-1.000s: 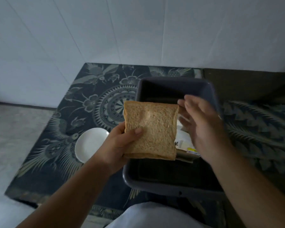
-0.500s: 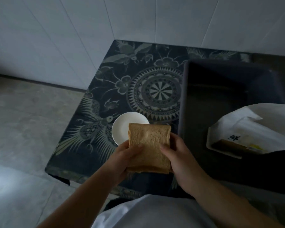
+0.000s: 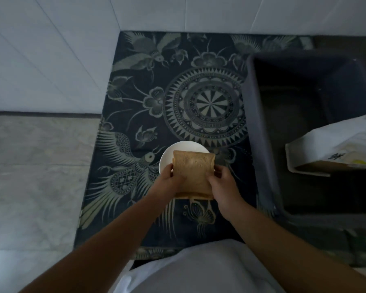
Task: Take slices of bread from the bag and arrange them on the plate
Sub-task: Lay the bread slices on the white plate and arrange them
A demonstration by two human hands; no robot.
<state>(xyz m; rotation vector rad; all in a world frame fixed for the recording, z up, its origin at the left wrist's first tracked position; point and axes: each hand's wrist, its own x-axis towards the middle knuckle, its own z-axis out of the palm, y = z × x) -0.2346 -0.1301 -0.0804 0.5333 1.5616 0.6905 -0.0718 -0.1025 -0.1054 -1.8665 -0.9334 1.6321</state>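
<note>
I hold a small stack of brown bread slices point(image 3: 192, 172) with both hands over the near edge of a small white plate point(image 3: 179, 150). My left hand point(image 3: 167, 182) grips the stack's left side and my right hand point(image 3: 222, 185) grips its right side. The bread hides most of the plate. The white bread bag point(image 3: 334, 149) lies inside a dark grey bin point(image 3: 260, 157) at the right, its open end showing more bread.
The plate rests on a dark patterned cloth point(image 3: 148, 102) covering a low table. White tiled wall stands behind and to the left. Grey floor point(image 3: 34, 176) lies left of the table's edge.
Both hands carried the bread from above the bin leftward and down to the plate. My right hand, free a second ago, now grips the stack. The view has shifted left.
</note>
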